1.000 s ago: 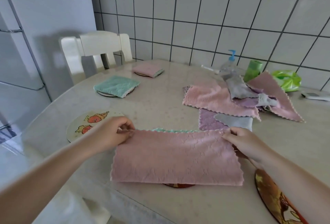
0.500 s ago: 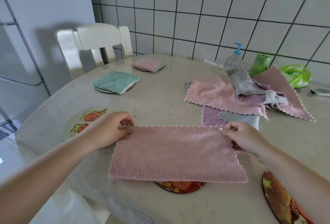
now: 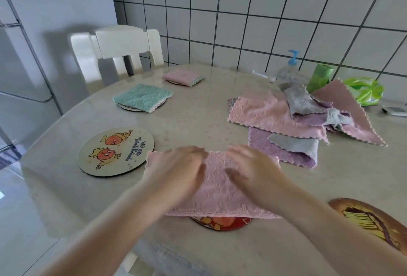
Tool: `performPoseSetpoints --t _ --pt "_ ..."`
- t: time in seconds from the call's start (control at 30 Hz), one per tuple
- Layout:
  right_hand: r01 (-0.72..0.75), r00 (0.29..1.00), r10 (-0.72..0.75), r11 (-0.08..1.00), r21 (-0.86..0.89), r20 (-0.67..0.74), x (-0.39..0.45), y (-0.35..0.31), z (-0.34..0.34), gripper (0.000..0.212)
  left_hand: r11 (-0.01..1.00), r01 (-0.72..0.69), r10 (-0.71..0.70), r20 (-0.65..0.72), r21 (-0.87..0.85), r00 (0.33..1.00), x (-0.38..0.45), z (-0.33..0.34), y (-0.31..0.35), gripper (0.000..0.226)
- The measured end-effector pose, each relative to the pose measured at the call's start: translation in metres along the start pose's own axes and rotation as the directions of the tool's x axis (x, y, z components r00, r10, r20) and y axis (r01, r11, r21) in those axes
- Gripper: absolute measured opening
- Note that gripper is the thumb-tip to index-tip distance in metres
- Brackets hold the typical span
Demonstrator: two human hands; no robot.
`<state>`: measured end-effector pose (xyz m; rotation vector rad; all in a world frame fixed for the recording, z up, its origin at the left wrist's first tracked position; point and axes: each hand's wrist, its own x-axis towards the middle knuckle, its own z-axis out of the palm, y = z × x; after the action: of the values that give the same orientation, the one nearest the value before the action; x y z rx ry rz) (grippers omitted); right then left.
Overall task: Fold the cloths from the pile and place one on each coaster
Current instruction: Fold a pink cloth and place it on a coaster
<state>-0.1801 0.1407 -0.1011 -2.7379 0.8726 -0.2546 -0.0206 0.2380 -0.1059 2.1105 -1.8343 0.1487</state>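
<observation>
A pink cloth (image 3: 217,189), folded in half, lies in front of me over a red coaster (image 3: 221,224) whose near edge shows. My left hand (image 3: 178,174) and my right hand (image 3: 251,170) rest flat on the cloth, fingers spread, both blurred. A bare cream coaster with two orange figures (image 3: 115,151) lies at the left. Farther back, a folded green cloth (image 3: 143,97) and a folded pink cloth (image 3: 182,76) each cover a coaster. The pile of pink, purple and grey cloths (image 3: 304,119) lies at the right.
A brown coaster (image 3: 372,220) lies at the near right edge of the round table (image 3: 193,121). A pump bottle (image 3: 288,68), a green roll (image 3: 319,77) and a green bag (image 3: 363,90) stand by the tiled wall. A white chair (image 3: 119,48) is at the far left.
Both hands let go of the pink cloth's far corners and moved inward onto its middle, now pressing flat. The view has tilted down and closer.
</observation>
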Motion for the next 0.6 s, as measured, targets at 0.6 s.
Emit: performPoseSetpoints --t 0.6 --pt "-0.193 0.972 0.217 0.957 -0.217 0.091 -0.034 0.04 0.028 0.112 0.979 0.179 -0.196 0.2 0.101 0.96 -0.044 0.027 -0.027 0.113"
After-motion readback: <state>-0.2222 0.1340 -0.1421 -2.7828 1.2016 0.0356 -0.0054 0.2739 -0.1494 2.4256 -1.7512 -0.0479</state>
